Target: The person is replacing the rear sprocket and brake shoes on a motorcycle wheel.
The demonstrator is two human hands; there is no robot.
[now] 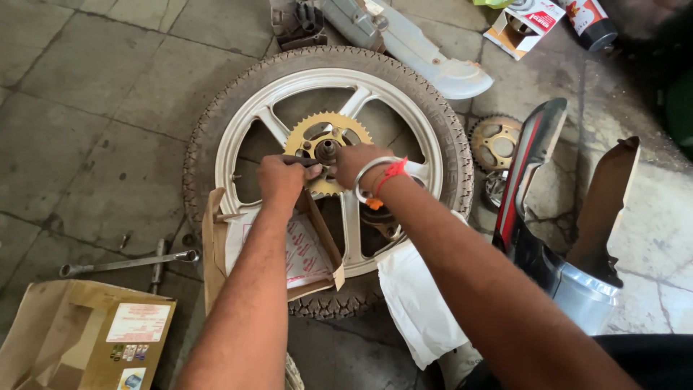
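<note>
A motorcycle wheel with a black tyre (216, 123) and white alloy spokes (271, 123) lies flat on the floor. A gold sprocket (312, 131) sits on its hub (327, 149). My left hand (280, 180) is closed around a dark tool handle (307, 162) that points at the hub. My right hand (359, 163), with a metal bangle and a red thread at the wrist, rests fingers-down on the sprocket's right side, next to the hub. What its fingers grip is hidden.
An open cardboard box (216, 253) leans on the tyre near my left arm. A long spanner (123, 264) and another carton (79, 332) lie at the lower left. A used sprocket (494, 142), a silver exhaust part (577, 289), white cloth (415, 303) and a white cover (440, 61) surround the wheel.
</note>
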